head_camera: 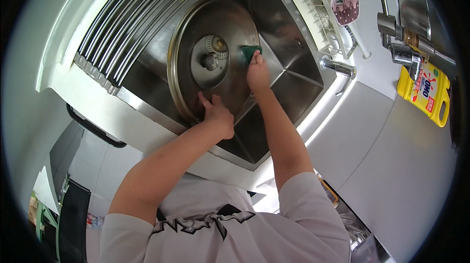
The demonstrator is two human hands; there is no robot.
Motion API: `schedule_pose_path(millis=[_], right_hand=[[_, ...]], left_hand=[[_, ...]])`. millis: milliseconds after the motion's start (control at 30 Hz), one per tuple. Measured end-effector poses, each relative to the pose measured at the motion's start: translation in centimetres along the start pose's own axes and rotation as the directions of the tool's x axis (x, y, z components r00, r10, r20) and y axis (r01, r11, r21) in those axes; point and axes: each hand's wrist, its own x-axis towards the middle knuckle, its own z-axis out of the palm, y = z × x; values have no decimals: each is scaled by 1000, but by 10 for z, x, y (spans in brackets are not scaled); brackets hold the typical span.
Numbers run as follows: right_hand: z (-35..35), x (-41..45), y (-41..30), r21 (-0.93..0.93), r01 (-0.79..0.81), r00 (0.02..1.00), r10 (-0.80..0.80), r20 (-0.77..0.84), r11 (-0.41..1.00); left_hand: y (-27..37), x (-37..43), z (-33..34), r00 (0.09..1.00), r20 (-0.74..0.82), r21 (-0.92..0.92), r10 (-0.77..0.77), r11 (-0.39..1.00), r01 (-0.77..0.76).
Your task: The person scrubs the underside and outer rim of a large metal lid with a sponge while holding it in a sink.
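Note:
A large round metal lid (235, 75) with a central knob (210, 61) and a dial around it is tilted in the stainless steel sink (299, 90). On the lid's right edge lies a green scouring pad (251, 53), pinched in the fingers of my right hand (259, 72). My left hand (219, 116) is at the lid's lower part, its index finger stretched over the surface and the thumb side near the rim. Whether its hidden fingers grip the rim cannot be told.
A roll-up rack of metal rods (147, 17) covers the sink's left part. Right of the sink are a white wire basket (325, 24), a cupcake-shaped sponge (344, 0), a chrome faucet (407, 57), a small chrome spout (337, 66) and a yellow detergent jug (424, 90).

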Motion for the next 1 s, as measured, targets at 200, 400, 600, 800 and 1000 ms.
schedule_pose_path(millis=[200, 400, 600, 800, 1000], right_hand=[[2, -26, 6, -45, 33, 999, -33, 7, 998], [13, -2, 16, 39, -7, 999, 9, -49, 999], [15, -12, 17, 91, -50, 999, 49, 17, 995], [1, -16, 4, 52, -20, 998, 17, 61, 998], [-9, -17, 2, -3, 29, 989, -29, 145, 1000]], left_hand=[[-1, 2, 2, 999, -18, 6, -36, 999, 36], [2, 4, -1, 1000, -14, -7, -23, 1000, 23], [3, 2, -1, 998, -25, 42, -55, 998, 56], [1, 3, 1, 998, -24, 55, -52, 997, 53], [2, 2, 0, 999, 18, 49, -27, 998, 26]])
